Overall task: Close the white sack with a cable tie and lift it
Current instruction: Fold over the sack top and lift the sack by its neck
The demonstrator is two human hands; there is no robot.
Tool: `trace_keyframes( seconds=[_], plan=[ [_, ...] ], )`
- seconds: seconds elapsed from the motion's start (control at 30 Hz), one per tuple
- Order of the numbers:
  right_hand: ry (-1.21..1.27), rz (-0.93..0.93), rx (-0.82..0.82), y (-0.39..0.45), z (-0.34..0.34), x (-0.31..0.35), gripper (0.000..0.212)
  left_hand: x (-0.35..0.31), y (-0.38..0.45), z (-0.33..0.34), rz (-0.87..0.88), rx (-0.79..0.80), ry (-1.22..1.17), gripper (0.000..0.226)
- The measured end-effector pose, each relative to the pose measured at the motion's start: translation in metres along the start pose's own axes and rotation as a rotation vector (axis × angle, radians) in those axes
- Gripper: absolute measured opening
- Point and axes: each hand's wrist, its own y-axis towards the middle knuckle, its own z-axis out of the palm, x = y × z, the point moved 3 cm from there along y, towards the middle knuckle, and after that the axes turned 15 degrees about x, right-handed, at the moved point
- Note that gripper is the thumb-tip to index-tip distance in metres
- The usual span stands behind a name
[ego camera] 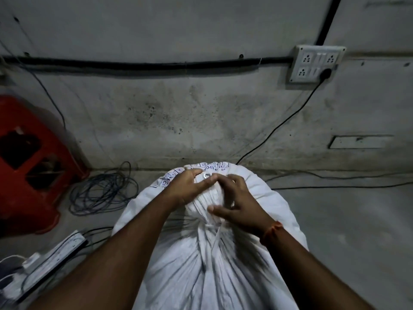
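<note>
A full white sack (207, 260) stands on the floor right below me, its mouth gathered into a bunched neck. A thin white cable tie (215, 227) circles the neck, with its tail hanging down the front. My left hand (190, 189) grips the bunched top of the sack from the left, near a metal eyelet (206, 175). My right hand (240, 204) is curled round the same bunch from the right, thumb pointing left just above the tie.
A red plastic stool (29, 162) stands at the left by the wall. A coil of dark cable (102, 191) lies beside it, and a power strip (49, 260) lies at the lower left. A socket board (315, 63) hangs on the wall, its black cord running down behind the sack.
</note>
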Motion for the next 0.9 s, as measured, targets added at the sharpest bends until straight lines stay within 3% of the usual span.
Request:
trace_keyframes(
  seconds=[0.1, 0.2, 0.3, 0.37, 0.47, 0.57, 0.67, 0.77, 0.9],
  plan=[
    [-0.114, 0.085, 0.089, 0.013, 0.006, -0.010, 0.067, 0.033, 0.000, 0.007, -0.151, 0.013, -0.079, 0.064],
    [-0.325, 0.223, 0.174, 0.019, 0.018, -0.024, 0.068, 0.059, -0.003, 0.023, -0.211, 0.019, -0.048, 0.050],
    [-0.328, 0.249, 0.282, 0.020, 0.026, -0.029, 0.075, 0.064, -0.006, 0.033, -0.126, -0.116, 0.299, 0.036],
    [-0.302, 0.248, 0.411, 0.017, 0.023, -0.033, 0.100, 0.055, -0.013, 0.032, -0.071, -0.197, 0.575, 0.038],
    [-0.439, 0.212, 0.554, 0.008, 0.017, -0.042, 0.124, 0.056, -0.028, 0.029, 0.008, -0.025, 0.763, 0.063],
    [-0.569, 0.244, 0.623, 0.002, 0.016, -0.052, 0.141, 0.074, -0.049, 0.026, -0.083, 0.307, 0.828, 0.131],
    [-0.610, 0.310, 0.643, 0.006, 0.020, -0.055, 0.149, 0.087, -0.051, 0.028, -0.193, 0.389, 0.862, 0.166],
    [-0.649, 0.370, 0.586, 0.010, 0.028, -0.061, 0.141, 0.091, -0.035, 0.041, -0.244, 0.321, 0.913, 0.168],
    [-0.741, 0.418, 0.518, 0.011, 0.036, -0.073, 0.142, 0.098, -0.021, 0.047, -0.224, 0.263, 0.945, 0.146]
  ],
)
